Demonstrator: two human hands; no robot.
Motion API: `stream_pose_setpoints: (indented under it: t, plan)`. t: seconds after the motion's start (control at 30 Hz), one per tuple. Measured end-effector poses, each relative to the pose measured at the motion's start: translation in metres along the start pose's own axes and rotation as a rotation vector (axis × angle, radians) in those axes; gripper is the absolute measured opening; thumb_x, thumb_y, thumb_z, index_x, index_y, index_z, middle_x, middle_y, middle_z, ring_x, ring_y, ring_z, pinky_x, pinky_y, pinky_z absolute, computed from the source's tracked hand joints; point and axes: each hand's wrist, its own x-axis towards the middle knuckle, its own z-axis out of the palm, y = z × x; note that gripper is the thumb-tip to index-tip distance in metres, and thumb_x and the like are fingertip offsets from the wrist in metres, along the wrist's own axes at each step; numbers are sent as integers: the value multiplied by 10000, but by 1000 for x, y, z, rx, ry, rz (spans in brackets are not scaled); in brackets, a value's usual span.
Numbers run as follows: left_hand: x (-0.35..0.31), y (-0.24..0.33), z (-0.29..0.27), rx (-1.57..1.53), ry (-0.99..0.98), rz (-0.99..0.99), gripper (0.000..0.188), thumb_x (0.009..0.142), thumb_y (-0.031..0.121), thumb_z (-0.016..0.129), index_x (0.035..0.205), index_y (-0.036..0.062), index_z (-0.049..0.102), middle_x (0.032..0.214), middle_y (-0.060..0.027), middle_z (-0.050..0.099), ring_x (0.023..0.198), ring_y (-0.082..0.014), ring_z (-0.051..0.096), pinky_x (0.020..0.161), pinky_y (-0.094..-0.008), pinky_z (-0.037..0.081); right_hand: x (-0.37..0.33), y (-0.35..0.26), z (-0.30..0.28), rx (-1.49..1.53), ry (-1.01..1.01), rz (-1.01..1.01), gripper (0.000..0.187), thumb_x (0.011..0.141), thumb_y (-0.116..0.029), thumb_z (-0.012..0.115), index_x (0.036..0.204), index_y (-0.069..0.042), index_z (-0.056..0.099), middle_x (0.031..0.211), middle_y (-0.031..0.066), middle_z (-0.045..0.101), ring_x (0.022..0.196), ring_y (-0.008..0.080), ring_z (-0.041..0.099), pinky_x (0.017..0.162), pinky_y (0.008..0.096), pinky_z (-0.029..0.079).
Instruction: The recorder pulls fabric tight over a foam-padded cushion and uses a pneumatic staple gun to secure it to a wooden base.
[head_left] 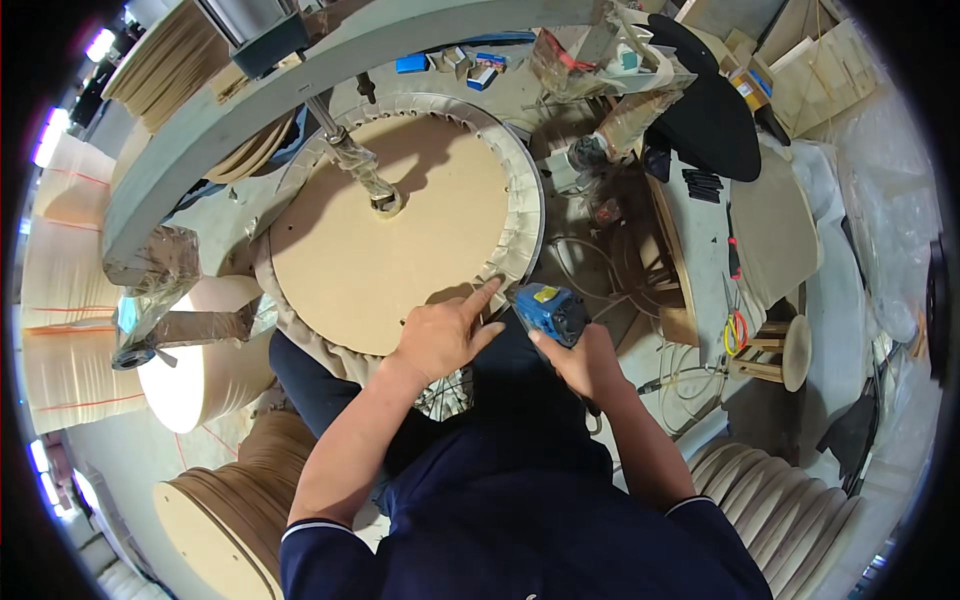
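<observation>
A round wooden board (pixel 390 265) lies before me, with pale fabric (pixel 524 195) gathered in pleats over its rim. My left hand (pixel 438 335) rests at the near right part of the rim. Its index finger stretches out onto the pleats, and the thumb stands apart. In my right hand (pixel 585 362) is a blue staple gun (pixel 552 312) with a yellow label, my fingers wrapped round its grip. The gun's nose is beside the fabric edge, close to my left fingertip; whether it touches is unclear. A plastic-wrapped rod (pixel 360 165) stands on the board's middle.
A thick grey curved arm (pixel 200 130) arches over the board. At right, a side table (pixel 705 270) bears a red-handled screwdriver (pixel 735 258), yellow-red scissors (pixel 736 330) and black strips. Small boxes (pixel 485 70) lie beyond the board. Stacked round boards (pixel 235 495) stand at lower left.
</observation>
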Motion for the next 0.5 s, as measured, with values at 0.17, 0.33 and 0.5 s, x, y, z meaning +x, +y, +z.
stream_pose_setpoints:
  t: [0.17,0.33,0.5]
  plan:
    - [5,-41,10,-83,96,61,279,1018,236,550,1247,92,620,955,-172,722,908,-392,681,827,-480,544,-9,-4,0,41,25,-75,442,899,-382,767,1090,13,722,915,221,747,921,391,734,757,424,564]
    - [16,-44,5,-98,31,-46,186,1014,221,562,1073,56,627,929,-195,719,919,-395,680,832,-490,538,-7,-10,5,99,-60,-192,458,877,-360,781,1131,13,702,916,222,744,929,395,727,766,410,566]
    - [25,-52,11,-213,131,-116,193,978,228,668,1006,37,662,859,-207,712,835,-401,687,765,-480,539,4,-19,12,56,-108,-183,440,869,-339,773,1128,7,692,923,238,733,935,428,703,780,430,565]
